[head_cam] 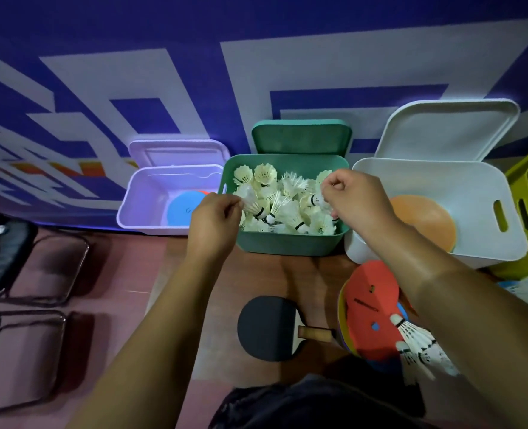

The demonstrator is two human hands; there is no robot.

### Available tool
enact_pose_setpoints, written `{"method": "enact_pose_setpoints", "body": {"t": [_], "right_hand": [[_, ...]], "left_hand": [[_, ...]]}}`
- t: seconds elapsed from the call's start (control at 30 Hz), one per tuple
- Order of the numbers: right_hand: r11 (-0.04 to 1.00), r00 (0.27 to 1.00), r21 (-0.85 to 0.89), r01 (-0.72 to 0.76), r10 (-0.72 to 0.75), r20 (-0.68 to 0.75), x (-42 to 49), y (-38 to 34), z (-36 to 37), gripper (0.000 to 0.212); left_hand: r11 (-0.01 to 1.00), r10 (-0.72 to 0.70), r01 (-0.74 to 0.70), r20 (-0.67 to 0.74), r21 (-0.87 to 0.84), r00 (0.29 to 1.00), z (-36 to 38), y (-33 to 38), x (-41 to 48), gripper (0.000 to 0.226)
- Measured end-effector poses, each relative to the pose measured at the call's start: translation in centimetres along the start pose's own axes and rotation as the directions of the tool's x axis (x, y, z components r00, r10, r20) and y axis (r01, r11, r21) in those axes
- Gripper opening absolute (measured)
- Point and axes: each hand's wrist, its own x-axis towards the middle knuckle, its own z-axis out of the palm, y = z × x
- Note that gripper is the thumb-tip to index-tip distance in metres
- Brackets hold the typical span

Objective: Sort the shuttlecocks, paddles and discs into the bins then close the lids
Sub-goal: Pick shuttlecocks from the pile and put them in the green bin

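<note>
Two pinch grips over green bin (287,243): left hand (214,224) held shuttlecock (251,201) by skirt, right hand (355,199) another. Featherlight, crushable feathers; cork base probably safer hold.

Dim room light with a violet-blue cast, strongest on the far wall (163,32) and the lilac bin (138,209) at far left; the white lid (442,128) at far right is the brightest area. Wide-angle bend curves lines toward darkened corners; loose shuttlecocks (417,345) at near right look soft.
</note>
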Motion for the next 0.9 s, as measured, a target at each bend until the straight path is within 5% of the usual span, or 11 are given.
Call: {"method": "enact_pose_setpoints", "body": {"t": [0.33,0.5,0.9], "right_hand": [[0.994,0.997,-0.106,-0.027,0.020,-0.072,3.1,0.1,1.7,0.018],[0.979,0.994,-0.202,-0.016,-0.006,-0.105,4.8,0.1,2.4,0.016],[0.989,0.989,-0.019,-0.145,0.145,-0.007,1.9,1.6,2.9,0.018]], "left_hand": [[0.981,-0.187,0.191,0.110,-0.032,0.976,2.4,-3.3,4.1,0.028],[0.987,-0.124,0.142,0.218,-0.070,0.968,3.4,-3.9,4.4,0.036],[0.977,0.003,0.053,0.262,-0.207,0.965,5.1,-2.3,2.0,0.028]]}}
